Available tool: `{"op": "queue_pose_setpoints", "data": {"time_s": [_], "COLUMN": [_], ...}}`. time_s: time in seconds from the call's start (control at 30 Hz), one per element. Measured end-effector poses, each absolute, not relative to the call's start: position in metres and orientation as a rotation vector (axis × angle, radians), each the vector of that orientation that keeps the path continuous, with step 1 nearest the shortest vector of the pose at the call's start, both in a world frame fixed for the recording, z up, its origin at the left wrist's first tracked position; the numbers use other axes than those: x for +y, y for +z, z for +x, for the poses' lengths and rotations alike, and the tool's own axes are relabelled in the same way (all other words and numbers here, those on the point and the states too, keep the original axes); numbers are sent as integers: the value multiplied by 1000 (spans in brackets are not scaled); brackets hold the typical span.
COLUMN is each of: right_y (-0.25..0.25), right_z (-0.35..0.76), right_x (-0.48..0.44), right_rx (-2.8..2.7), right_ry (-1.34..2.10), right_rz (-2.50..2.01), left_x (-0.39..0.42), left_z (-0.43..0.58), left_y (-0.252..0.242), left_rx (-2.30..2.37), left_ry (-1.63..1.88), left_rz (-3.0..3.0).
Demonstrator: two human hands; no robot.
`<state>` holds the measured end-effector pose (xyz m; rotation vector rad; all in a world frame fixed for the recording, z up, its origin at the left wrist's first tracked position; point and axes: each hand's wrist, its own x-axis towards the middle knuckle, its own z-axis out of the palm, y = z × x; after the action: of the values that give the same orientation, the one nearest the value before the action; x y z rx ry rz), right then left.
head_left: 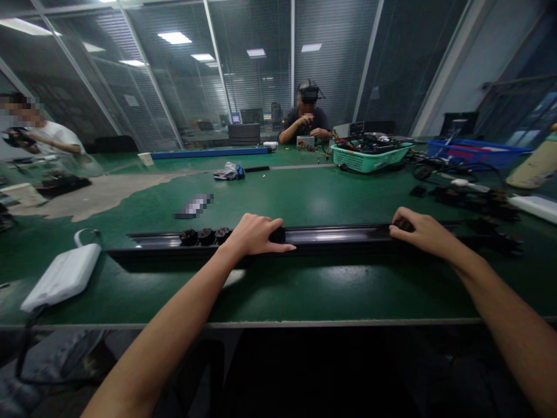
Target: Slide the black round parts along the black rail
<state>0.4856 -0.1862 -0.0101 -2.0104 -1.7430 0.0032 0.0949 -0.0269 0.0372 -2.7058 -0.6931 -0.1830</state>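
A long black metal channel [335, 234] lies across the green table in front of me. Several small round black parts [206, 235] sit in a row inside its left portion. My left hand [255, 233] reaches over the channel, thumb and fingers closed around another black part [277, 234] in the groove. Farther right, my right hand [418, 229] pinches a small dark round part [404, 225] at the channel. The undersides of both held parts are hidden by my fingers.
Loose black parts [483, 203] lie scattered at the right. A white power bank-like box [63, 276] with a cable is at the left. Behind are a phone-like object [194, 206], a glove [228, 171], a green basket [369, 159] and a blue bin [483, 155]. Two people sit beyond.
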Motion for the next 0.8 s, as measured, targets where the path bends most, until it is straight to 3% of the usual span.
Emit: {"op": "queue_pose_setpoints", "data": {"time_s": [0.8], "right_y": [-11], "right_z": [484], "right_x": [-192], "right_rx": [-1701], "right_ry": [38], "right_rz": [-2031], "left_x": [-27], "left_z": [94], "left_y": [38], "left_rx": [-684], "left_ry": [-190], "left_rz": [-2706]}}
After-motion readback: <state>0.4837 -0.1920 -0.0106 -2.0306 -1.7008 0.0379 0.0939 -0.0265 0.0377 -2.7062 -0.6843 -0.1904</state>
